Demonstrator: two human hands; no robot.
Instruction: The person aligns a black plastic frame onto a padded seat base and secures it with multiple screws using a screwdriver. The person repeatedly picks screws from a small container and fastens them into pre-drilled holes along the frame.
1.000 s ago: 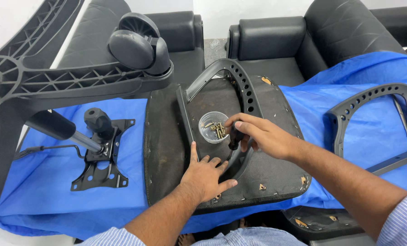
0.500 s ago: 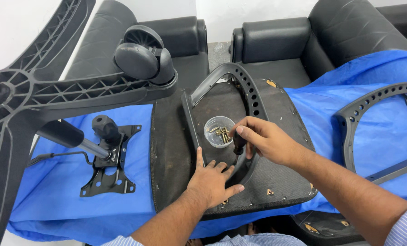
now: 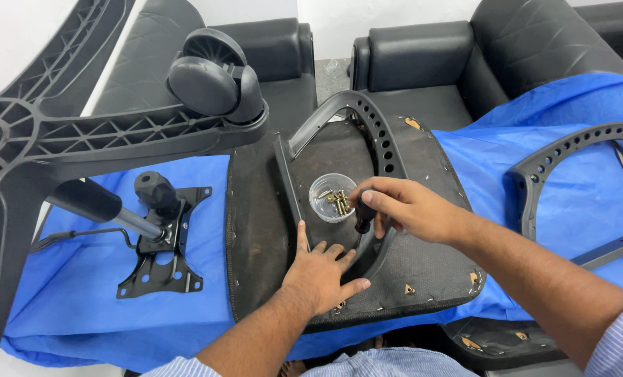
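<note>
Beside screw cup (image 3: 332, 197), wheeled base (image 3: 81, 132), tilt mechanism (image 3: 159, 241)

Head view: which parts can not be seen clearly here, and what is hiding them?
- Tool: only a dark handle shows in the right hand; fingers hide its tip.
- Armrest: its lower end lies under the left hand.
- Screws in the cup: too small to count.
- Chair base: cut off by the left and top edges.
- Second armrest: cut off by the right edge.

screw cup (image 3: 332, 197) blocks ahead; armrest (image 3: 367, 132) hems | seat underside (image 3: 430, 265) rightward open
</note>
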